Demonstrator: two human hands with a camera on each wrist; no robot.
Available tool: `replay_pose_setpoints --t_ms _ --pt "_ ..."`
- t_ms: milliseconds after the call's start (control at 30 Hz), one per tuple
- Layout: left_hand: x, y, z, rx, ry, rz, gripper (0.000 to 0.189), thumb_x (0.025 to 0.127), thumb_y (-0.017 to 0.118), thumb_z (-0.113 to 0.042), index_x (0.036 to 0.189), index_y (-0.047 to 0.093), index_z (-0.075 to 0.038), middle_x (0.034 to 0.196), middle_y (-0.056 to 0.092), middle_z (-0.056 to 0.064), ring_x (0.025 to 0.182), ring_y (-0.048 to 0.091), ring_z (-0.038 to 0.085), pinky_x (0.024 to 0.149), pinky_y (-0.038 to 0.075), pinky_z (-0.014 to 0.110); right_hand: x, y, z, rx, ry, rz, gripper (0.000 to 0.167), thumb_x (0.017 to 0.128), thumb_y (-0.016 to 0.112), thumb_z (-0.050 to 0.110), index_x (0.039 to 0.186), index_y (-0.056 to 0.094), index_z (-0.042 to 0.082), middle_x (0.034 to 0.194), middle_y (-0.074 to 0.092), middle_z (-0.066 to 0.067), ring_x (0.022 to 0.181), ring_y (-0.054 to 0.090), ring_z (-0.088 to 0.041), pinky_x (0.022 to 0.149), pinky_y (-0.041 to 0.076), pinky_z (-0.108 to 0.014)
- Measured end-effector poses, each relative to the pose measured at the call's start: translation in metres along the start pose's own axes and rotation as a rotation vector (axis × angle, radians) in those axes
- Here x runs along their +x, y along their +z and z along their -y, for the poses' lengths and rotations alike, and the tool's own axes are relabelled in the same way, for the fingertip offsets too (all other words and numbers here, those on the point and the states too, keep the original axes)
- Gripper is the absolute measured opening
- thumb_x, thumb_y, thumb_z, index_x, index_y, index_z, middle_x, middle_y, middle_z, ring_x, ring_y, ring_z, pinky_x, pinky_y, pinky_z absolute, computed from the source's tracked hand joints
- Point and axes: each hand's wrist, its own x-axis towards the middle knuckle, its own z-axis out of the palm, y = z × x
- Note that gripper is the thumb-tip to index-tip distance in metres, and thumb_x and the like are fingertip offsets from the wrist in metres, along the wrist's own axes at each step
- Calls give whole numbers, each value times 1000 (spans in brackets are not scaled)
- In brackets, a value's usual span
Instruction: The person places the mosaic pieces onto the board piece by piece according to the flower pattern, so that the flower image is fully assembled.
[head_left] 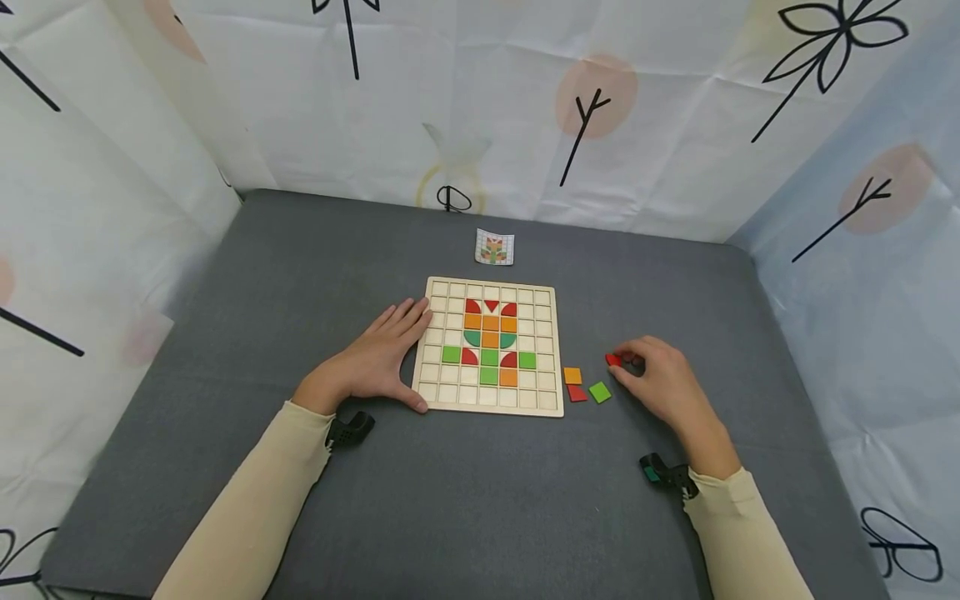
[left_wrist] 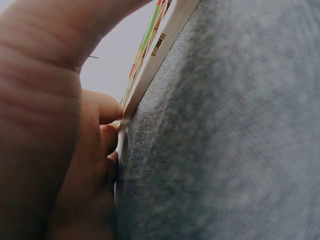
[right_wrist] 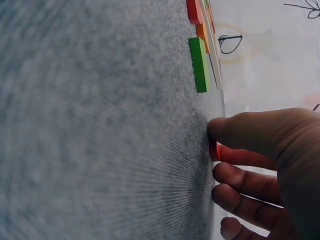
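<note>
A wooden grid board [head_left: 540, 392] lies on the table, its middle squares filled with red, orange, green and teal tiles. My left hand [head_left: 384, 354] rests against the board's left edge, fingers spread, with the thumb at the lower left corner. To the right of the board, my right hand [head_left: 663, 379] pinches a small red tile [head_left: 613, 360] between thumb and index finger, at the cloth. In the right wrist view the red tile [right_wrist: 214, 151] is partly hidden by the thumb. Between board and right hand lie a green tile [head_left: 600, 392], an orange tile [head_left: 572, 376] and a red tile [head_left: 577, 393].
Behind the board lies a small pattern card [head_left: 494, 247] with a coloured design. Grey cloth [head_left: 480, 500] covers the table. White printed curtains [head_left: 510, 108] hang at the back and both sides.
</note>
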Motion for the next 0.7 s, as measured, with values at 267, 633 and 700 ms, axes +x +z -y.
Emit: replay_pose_setpoints --t_ms 267,633,700 --pt "0 0 0 -10 -4 -2 154 67 92 -76 174 8 -4 182 -3 12 166 -7 32 133 -3 49 2 1 0 5 -5 9 20 95 83 8 112 79 0 105 72 -16 93 64 -33 80 54 -54" --pt "0 0 -1 -17 7 -6 153 68 92 -75 174 9 -3 182 -2 12 166 -6 33 133 -3 49 3 -2 2 0 -13 44 21 94 80 3 115 78 0 106 70 -16 94 62 -33 81 53 -55" --pt "0 0 -1 -19 6 -7 153 67 92 -75 174 9 -3 182 -2 12 166 -6 34 133 -3 49 3 -4 5 -4 -24 48 22 93 80 2 115 77 1 107 70 -15 95 62 -33 82 53 -56"
